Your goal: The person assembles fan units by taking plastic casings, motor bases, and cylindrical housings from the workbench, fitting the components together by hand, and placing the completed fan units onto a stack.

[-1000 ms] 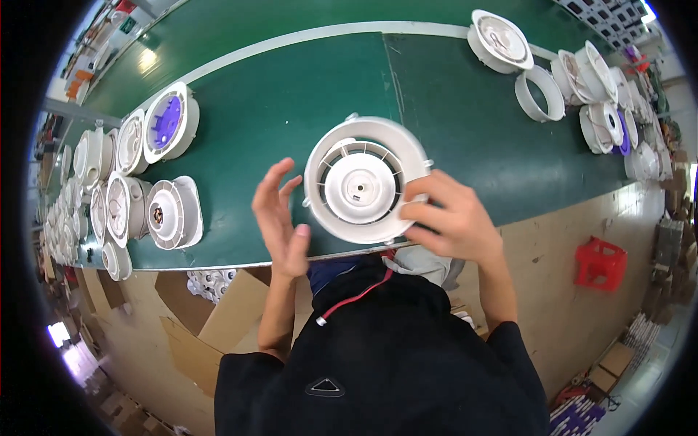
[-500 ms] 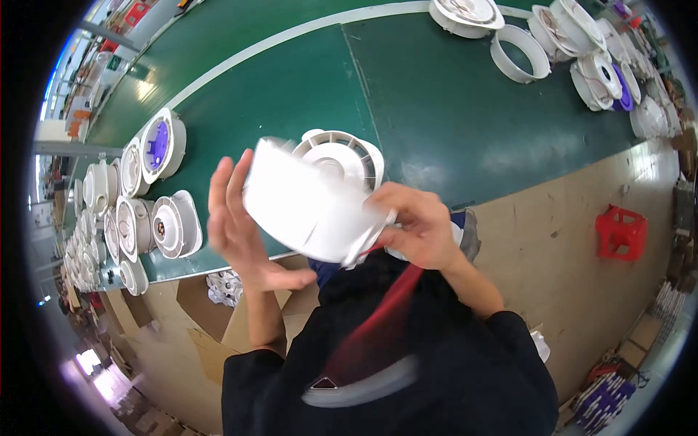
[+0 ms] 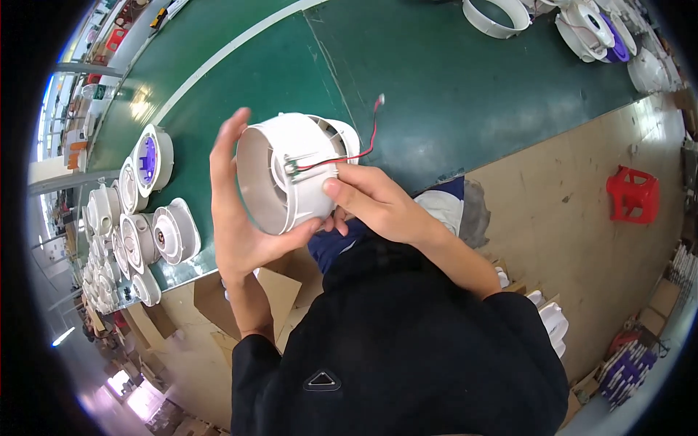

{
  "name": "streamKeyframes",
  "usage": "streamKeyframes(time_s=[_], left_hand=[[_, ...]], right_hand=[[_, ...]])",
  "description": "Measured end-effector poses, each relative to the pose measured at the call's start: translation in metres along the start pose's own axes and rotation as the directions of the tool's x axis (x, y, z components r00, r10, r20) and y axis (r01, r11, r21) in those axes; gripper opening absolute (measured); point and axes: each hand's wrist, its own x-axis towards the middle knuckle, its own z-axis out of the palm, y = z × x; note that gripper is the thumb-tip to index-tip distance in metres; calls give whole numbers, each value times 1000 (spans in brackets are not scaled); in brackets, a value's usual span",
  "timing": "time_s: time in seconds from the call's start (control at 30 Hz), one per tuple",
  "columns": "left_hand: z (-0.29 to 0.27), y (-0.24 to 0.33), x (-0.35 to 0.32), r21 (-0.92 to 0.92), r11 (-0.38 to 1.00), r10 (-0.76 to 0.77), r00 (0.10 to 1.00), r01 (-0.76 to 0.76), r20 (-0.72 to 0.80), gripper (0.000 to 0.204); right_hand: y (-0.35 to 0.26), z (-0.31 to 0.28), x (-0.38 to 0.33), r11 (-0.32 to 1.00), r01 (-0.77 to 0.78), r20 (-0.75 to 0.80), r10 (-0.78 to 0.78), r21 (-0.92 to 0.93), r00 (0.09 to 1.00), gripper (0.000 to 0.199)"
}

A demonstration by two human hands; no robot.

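Note:
A white round plastic housing [image 3: 310, 200], shaped like a short open drum with a hub inside, is tilted so its open mouth faces left. My left hand [image 3: 238, 229] cups that mouth, thumb under the lower rim and fingers up the far left side. On the right side of the drum, my right hand [image 3: 385, 207] pinches the wall with thumb and fingers. Red and black wires [image 3: 356, 156] come off small terminals on its side and end in a white plug sticking up. Directly behind it shows a slotted white rim [image 3: 347, 134]; whether the two are joined I cannot tell.
Several similar white housings [image 3: 174, 229] crowd the left of the green table [image 3: 422, 80], one with a purple inside [image 3: 147, 160]. More stand at the far right, beside a white ring [image 3: 502, 25]. An open carton [image 3: 276, 291] is below the table's edge; a red stool [image 3: 632, 195] stands right.
The housing has turned, so its open mouth and wires now show instead of its blurred outer side. My left hand has closed in around it. The wires have swung up from my lap.

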Motion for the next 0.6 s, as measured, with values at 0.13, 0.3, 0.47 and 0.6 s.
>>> streamKeyframes(time_s=[0.13,0.3,0.47,0.6], left_hand=[[-8,-2,16,249,968,19,996,-39,83,103],[1,-12,31,308,946,5,954,-101,299,92],[-6,-8,29,450,882,12,961,-141,277,82],[4,-12,26,356,931,-3,973,-81,230,78]], right_hand=[[-6,-24,7,954,10,-32,-21,-299,999,23],[12,-60,0,512,130,-203,-543,-849,815,18],[17,-45,6,162,144,33,-544,-976,839,29],[19,-46,2,86,85,27,-529,-993,848,33]])
